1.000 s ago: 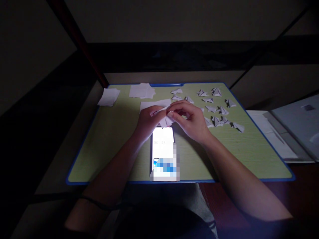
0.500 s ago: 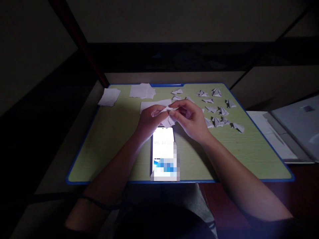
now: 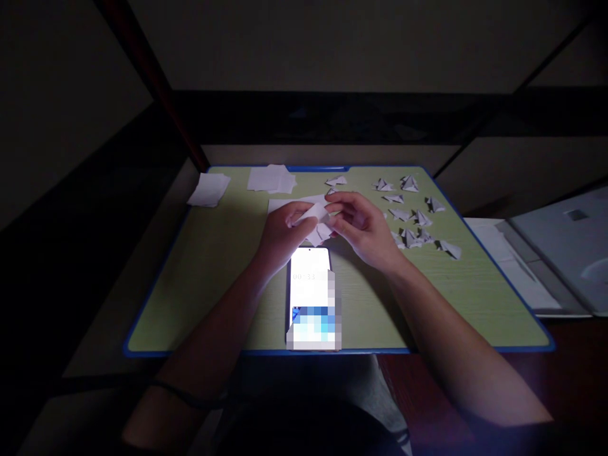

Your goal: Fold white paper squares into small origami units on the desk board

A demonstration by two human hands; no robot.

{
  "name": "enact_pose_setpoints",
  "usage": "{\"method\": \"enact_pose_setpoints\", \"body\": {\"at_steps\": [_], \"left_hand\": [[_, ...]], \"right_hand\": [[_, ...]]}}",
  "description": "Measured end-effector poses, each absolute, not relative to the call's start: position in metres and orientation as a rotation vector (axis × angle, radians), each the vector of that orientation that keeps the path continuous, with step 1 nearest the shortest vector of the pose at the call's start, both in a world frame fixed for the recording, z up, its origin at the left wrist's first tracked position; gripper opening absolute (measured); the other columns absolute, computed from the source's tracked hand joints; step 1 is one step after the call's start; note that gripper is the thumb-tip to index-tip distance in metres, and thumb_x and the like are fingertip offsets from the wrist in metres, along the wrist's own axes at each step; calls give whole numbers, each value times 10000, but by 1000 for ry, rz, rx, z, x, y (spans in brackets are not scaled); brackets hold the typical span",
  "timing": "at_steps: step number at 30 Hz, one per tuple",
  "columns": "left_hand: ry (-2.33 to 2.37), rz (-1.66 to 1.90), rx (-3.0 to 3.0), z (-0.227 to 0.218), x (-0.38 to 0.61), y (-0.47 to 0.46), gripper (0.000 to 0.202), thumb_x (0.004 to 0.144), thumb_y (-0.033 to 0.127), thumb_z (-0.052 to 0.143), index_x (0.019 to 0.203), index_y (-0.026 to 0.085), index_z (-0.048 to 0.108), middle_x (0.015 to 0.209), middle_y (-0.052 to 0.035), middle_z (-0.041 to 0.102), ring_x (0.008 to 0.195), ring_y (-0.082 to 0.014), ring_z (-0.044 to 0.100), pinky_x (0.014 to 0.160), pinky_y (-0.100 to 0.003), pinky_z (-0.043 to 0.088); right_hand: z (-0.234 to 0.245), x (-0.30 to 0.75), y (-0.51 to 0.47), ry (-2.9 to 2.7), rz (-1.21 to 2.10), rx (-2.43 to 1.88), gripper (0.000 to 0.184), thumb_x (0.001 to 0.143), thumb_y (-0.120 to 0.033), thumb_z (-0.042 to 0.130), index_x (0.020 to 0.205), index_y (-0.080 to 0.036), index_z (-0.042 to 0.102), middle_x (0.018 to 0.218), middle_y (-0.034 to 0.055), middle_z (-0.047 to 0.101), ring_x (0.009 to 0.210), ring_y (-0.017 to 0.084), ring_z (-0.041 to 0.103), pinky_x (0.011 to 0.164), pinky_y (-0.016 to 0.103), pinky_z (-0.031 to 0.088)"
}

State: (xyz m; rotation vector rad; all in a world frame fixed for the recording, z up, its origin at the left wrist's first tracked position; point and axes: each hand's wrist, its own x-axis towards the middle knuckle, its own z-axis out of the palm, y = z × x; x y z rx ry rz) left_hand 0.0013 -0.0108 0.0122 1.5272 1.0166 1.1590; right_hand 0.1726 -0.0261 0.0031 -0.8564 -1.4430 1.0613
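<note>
Between my hands, just above the phone's top end, is a small partly folded piece of white paper. My left hand pinches its left side, thumb on top and fingers beneath. On the other side, the bent fingers and thumb of my right hand close on the paper's right edge; their exact contact is partly hidden. A lit phone lies below, its screen partly blurred out. Behind my hands a flat white sheet of paper shows in part.
A green table with a blue rim bears everything. Two stacks of white paper, the left stack and the middle stack, lie at the back. Several folded paper pieces are spread at right. An open white box stands beyond the right edge.
My right thumb has slid right, off the paper's middle toward its edge. The paper's upper flap now shows broader and flatter. The whole view has shifted slightly.
</note>
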Motion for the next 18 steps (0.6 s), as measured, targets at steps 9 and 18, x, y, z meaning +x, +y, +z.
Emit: {"method": "enact_pose_setpoints", "body": {"at_steps": [9,18], "left_hand": [[1149,1133,1634,13,3,-12,251,761,154,614,973,139,747,920,-54,784,820,-165,716,665,-245,547],[1163,1109,1667,8,6,-12,242,774,111,650,999,132,738,962,-62,785,831,-164,721,689,-243,562]], "right_hand": [[4,177,-27,-1536,943,-894,209,834,-308,756,1025,-233,721,1027,40,698,763,135,611,691,309,510],[5,177,-27,-1637,822,-949,171,856,-389,742,880,-220,727,975,57,697,885,186,632,780,351,512]]}}
